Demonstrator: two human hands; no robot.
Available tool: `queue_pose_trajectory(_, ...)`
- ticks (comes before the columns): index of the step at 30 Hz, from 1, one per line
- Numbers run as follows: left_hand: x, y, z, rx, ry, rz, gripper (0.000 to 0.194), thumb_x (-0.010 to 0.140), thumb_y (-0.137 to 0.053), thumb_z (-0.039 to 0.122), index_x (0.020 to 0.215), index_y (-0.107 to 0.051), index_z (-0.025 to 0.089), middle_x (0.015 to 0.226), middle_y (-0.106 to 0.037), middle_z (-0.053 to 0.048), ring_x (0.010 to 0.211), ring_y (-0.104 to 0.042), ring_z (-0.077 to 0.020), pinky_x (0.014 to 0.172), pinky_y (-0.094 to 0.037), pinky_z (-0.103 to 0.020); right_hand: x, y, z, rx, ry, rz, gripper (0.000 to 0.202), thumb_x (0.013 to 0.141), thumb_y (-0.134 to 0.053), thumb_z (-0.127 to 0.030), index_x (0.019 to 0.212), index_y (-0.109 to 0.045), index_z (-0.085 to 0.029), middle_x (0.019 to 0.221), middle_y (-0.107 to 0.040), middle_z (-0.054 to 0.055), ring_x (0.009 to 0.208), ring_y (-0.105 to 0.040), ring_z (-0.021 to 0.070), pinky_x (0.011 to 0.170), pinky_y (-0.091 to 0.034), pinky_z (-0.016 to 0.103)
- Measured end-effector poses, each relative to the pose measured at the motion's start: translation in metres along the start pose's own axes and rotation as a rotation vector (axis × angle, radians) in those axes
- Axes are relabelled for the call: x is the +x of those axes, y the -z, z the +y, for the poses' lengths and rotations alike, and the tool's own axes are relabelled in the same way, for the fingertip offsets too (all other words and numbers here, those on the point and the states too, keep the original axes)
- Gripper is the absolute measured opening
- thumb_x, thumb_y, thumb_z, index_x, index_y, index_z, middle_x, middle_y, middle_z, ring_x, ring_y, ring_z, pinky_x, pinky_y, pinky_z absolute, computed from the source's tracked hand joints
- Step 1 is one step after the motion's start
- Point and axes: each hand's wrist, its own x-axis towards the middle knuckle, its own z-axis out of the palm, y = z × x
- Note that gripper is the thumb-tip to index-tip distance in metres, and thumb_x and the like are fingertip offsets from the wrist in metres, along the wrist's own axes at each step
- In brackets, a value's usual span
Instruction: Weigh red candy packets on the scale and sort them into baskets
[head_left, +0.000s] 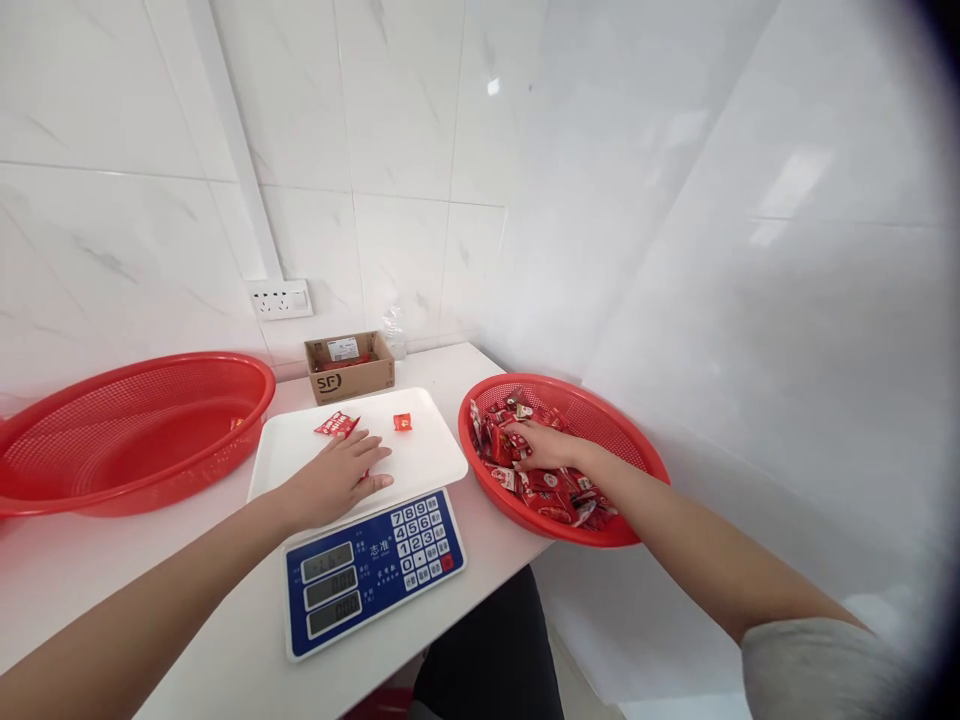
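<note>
My left hand is over the white pan of a digital scale, its fingers spread. A bit of red wrapper shows by its thumb, mostly hidden under the hand. Just beyond the fingertips lies a red packet with white print, and a smaller red-orange packet sits to its right. My right hand reaches into a red perforated basket of small wrapped packets. Its thumb and fingers curl round a red packet, with the fingertips partly hidden among the others.
The scale's blue keypad panel faces me at the table's front edge. Another red basket stands at the left. Behind the pan are a cardboard box and a clear plastic bottle. Tiled walls bound the back and right.
</note>
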Motion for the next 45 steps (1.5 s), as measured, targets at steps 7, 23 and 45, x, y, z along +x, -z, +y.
queue_pose_trajectory(7,-0.059,0.003,0.023,-0.304,0.089,0.355,0.046,0.09,-0.034,0.05,0.127,-0.051,0.028,0.14,-0.046,-0.001,0.134,-0.033,-0.0235,0.106,-0.035,-0.042,-0.014,-0.002,-0.012,0.003,-0.022,0.086,0.037,0.071,-0.055,-0.005,0.105,-0.06,-0.021,0.107,-0.065,0.009,0.095,-0.061,0.0256,0.078,-0.044,0.032)
queue_pose_trajectory(23,-0.126,-0.026,0.037,-0.67,0.528,0.625,0.044,0.084,-0.041,0.057,0.104,-0.065,0.027,0.114,-0.067,-0.003,0.114,-0.056,-0.0258,0.097,-0.045,-0.04,0.004,0.051,-0.112,0.393,0.24,0.354,0.03,0.08,-0.051,-0.018,0.109,-0.05,-0.025,0.104,-0.064,0.001,0.086,-0.061,0.0151,0.079,-0.048,0.03)
queue_pose_trajectory(45,-0.145,-0.038,0.035,-0.651,0.472,0.542,0.037,0.089,-0.04,0.046,0.11,-0.063,0.025,0.114,-0.066,-0.005,0.111,-0.058,-0.0231,0.093,-0.048,-0.037,0.059,-0.017,-0.209,0.23,0.344,0.067,0.083,0.079,-0.036,-0.071,0.145,-0.022,-0.023,0.153,-0.012,0.016,0.139,-0.003,0.0392,0.106,-0.015,0.058)
